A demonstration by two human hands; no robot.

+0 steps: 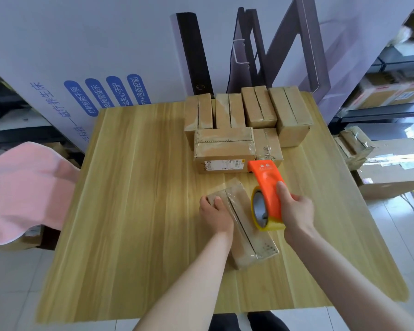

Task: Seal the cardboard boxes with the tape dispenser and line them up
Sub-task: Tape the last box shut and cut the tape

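White printed board (81,56) with blue Chinese lettering, upright behind the far left of the table. Light wooden table (134,187) across the middle of the view. Pink cloth (22,192) draped just off its left edge. Large brown carton (392,168) on the floor to the right, below shelving (390,91) loaded with more cartons.

Row of four taped cardboard boxes (261,106) along the far edge of the table, side by side, seams running away from the viewer. Just in front of the row, a wider labelled box (222,149) lying crosswise, with a small taped box (268,144) touching its right side.

Nearer, at table centre-right, a narrow cardboard box (249,240) set at a slant, clear tape glossy along its top seam.

Orange tape dispenser (268,185) above the table just right of that box, nose towards the labelled box, yellow-edged tape roll (273,225) at the near end; contact with the box impossible to tell.

Right hand (296,211) wrapped around the dispenser's body, thumb on top. Left hand (215,213) palm down on the far left part of the narrow box, fingers bent over its edge, pinning it to the table. Hands apart, box and roll between them.
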